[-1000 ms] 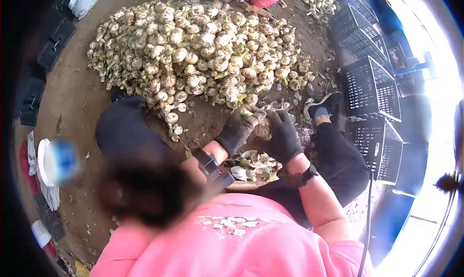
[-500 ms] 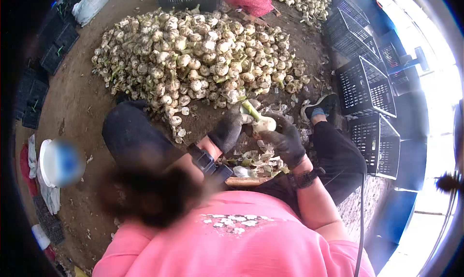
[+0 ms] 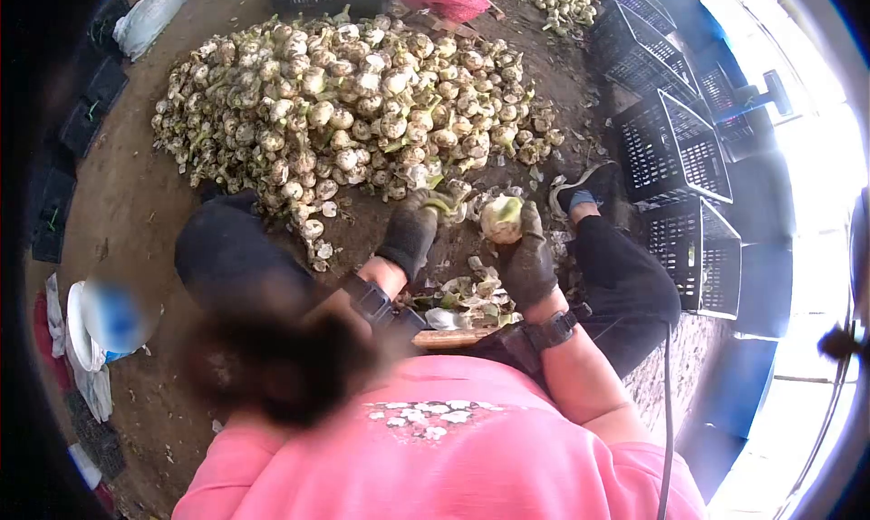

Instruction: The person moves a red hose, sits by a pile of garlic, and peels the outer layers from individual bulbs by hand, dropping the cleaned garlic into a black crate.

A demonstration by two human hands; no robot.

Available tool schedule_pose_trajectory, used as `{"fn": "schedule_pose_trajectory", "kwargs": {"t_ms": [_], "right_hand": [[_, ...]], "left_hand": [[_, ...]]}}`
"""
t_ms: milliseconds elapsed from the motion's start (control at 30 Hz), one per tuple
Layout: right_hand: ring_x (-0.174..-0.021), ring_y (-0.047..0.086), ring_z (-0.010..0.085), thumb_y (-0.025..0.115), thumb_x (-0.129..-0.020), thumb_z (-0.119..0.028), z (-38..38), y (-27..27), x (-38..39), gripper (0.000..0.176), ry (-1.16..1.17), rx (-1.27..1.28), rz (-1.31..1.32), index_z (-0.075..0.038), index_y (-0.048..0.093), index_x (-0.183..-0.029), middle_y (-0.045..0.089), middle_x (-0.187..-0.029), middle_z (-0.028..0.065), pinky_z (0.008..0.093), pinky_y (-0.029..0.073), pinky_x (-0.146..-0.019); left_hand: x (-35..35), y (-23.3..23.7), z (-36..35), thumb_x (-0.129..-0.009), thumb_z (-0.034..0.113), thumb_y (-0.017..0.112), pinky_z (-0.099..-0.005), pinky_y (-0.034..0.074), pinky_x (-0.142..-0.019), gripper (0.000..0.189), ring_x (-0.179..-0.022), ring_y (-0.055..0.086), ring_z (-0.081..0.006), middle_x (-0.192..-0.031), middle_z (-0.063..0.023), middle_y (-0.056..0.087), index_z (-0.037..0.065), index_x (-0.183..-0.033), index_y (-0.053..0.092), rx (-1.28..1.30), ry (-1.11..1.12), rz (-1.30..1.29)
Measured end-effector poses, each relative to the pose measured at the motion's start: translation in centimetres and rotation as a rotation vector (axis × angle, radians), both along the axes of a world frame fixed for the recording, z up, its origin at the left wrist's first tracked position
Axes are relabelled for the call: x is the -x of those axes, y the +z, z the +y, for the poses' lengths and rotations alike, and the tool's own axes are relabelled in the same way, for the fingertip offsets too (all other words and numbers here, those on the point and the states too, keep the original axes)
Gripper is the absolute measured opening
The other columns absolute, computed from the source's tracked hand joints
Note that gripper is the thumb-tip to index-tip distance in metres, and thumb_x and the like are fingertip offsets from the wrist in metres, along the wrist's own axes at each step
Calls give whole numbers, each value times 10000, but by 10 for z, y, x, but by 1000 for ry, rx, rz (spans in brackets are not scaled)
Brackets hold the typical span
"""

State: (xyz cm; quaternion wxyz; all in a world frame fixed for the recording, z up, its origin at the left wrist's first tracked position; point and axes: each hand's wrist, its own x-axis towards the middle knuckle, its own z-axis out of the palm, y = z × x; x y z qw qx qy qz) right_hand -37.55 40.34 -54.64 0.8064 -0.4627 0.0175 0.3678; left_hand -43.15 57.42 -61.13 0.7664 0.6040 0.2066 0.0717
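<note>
At the centre of the frame, the gloved right hand [image 3: 529,264] is clamped on a pale bulb [image 3: 501,219]. Just left, the gloved left hand [image 3: 412,230] is closed on a green stem [image 3: 441,204]; whether that stem carries a bulb cannot be told. A bulb heap [image 3: 353,112] occupies upper centre; black crates [image 3: 645,157] stand upper right.
</note>
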Motion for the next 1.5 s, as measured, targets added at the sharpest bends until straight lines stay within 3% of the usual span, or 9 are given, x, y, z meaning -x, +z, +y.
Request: {"fn": "schedule_pose_trajectory", "kwargs": {"t_ms": [33,100,200,267,333,433,833,1067,1500], "right_hand": [[-1054,545,186,406,-962,-418,3,2,5,461,-93,254,-306,-80,483,-1265,535,-1211,113,293,500,-813],[-1003,567,178,392,-965,-416,3,14,11,476,-11,276,-281,-87,428,-1308,539,-1177,97,295,521,-754],[-1166,459,213,518,-916,-158,-8,-7,5,410,262,743,-1426,-15,445,-1293,452,-1292,169,316,420,-934],[-1167,461,201,590,-854,-104,-7,-5,7,502,315,428,-805,-22,412,-1316,442,-1306,152,319,412,-960],[-1156,473,188,661,-792,-69,2,9,13,618,295,199,-473,-26,376,-1339,431,-1321,134,320,406,-980],[-1136,498,203,728,-720,-26,6,-11,8,715,124,393,-950,-11,368,-1337,472,-1280,125,320,397,-988],[-1145,476,193,717,-769,-98,1,4,8,647,159,326,-831,-19,385,-1318,499,-1231,97,312,375,-991],[-894,594,146,537,-900,-205,1,8,10,395,140,-21,-22,-43,450,-1249,574,-1048,67,264,510,-770],[-952,555,136,655,-833,-112,7,5,9,499,141,202,-674,-39,409,-1261,532,-1099,76,267,484,-827]], "left_hand": [[-1,-14,-1,-780,14,472,-312,504,-732,362,-823,599,-153,-946,-82,637,61,-1126,570,-232,-182,37],[15,39,-23,-824,69,547,-310,456,-878,392,-984,577,-194,-1060,-113,609,30,-1212,506,-382,-194,-190],[13,49,-26,-886,184,570,-287,411,-933,386,-1047,548,-174,-1101,-88,602,24,-1230,504,-328,-170,-440],[15,54,-17,-926,234,520,-283,419,-919,337,-1040,544,-149,-1114,-46,599,34,-1196,544,180,-164,-194],[9,45,-12,-919,256,548,-260,461,-748,258,-847,573,-109,-911,-31,623,27,-1025,601,225,-91,-201],[4,35,-10,-873,318,613,-289,441,-645,302,-745,557,-105,-808,-26,625,31,-970,616,-14,-73,-124],[5,38,-7,-888,117,547,-268,438,-846,273,-950,545,-119,-1005,-23,595,26,-1145,541,-80,-172,-199],[10,46,-5,-879,74,555,-271,409,-950,472,-1084,509,-141,-1210,-62,521,29,-1326,409,44,-214,-291],[7,46,-6,-873,40,546,-277,430,-928,434,-1055,529,-135,-1151,-60,562,18,-1291,435,31,-186,-186]]}}
